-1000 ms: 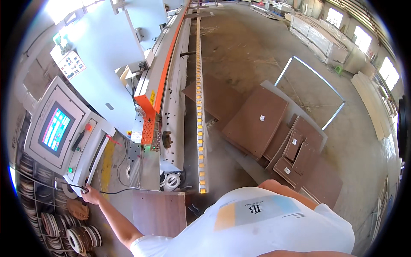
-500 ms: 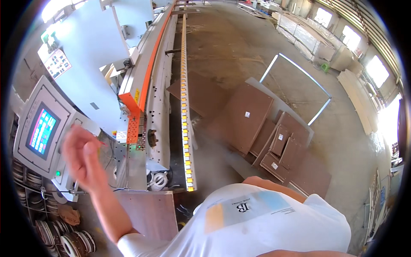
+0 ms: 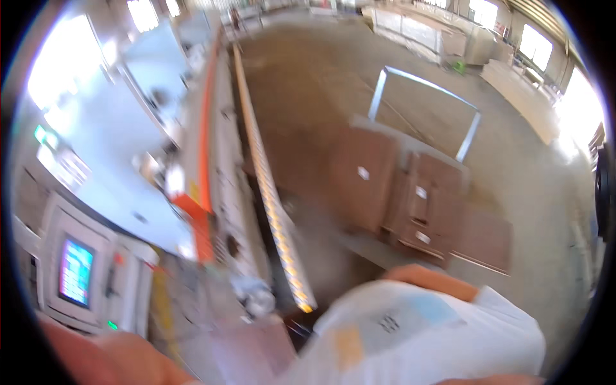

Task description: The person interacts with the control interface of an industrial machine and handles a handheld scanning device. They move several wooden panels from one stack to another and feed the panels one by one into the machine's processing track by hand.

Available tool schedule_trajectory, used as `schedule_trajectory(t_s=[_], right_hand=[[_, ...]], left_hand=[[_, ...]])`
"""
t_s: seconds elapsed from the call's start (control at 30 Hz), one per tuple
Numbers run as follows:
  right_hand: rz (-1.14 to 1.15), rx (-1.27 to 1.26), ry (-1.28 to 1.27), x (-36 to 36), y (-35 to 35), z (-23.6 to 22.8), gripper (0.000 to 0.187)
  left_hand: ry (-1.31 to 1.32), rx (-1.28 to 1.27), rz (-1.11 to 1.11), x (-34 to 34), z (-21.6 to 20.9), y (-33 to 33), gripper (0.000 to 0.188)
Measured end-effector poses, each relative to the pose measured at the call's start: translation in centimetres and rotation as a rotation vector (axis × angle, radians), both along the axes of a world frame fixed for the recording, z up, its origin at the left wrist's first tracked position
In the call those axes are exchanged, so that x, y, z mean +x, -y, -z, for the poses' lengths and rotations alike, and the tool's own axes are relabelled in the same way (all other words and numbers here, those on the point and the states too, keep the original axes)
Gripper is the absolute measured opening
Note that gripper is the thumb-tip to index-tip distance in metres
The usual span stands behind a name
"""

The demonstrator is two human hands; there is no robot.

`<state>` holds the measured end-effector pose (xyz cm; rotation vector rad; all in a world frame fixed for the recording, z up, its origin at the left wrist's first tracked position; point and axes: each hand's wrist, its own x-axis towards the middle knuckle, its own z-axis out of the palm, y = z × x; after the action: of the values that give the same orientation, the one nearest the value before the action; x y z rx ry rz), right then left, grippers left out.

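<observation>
My left hand (image 3: 106,353), smeared by motion, is at the lower left edge, below a control panel (image 3: 99,269) with a lit colour screen (image 3: 76,271). Blur hides its fingers, so I cannot tell whether it holds anything. The panel belongs to a large pale machine (image 3: 109,160) with an orange guard (image 3: 200,224) and a long bed. My right forearm (image 3: 433,280) shows beyond my white shirt (image 3: 436,327); the right hand itself is hidden.
A long rail with yellow rollers (image 3: 280,237) runs alongside the machine. Several brown panels (image 3: 367,179) with white labels lie ahead to the right, near a pale metal frame (image 3: 433,83). Wrapped stacks (image 3: 410,32) and boards (image 3: 520,96) stand farther off.
My left hand has dropped from beside the screen to the lower left edge. The view has shifted, so the control panel sits lower, and the picture is more blurred.
</observation>
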<state>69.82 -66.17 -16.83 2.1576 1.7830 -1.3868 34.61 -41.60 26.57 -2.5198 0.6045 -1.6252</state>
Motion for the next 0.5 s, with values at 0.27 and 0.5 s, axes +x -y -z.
schedule_trajectory(t_s=[0.27,0.5], right_hand=[[0.167,-0.082,-0.126,6.9,-3.0,-3.4,0.037],[0.192,-0.083,-0.21,7.7,-3.0,-1.5,0.038]], left_hand=[[0.155,-0.201,-0.13,-3.2,-1.5,1.3,0.024],[0.238,-0.159,-0.232,-0.4,0.5,1.9,0.025]])
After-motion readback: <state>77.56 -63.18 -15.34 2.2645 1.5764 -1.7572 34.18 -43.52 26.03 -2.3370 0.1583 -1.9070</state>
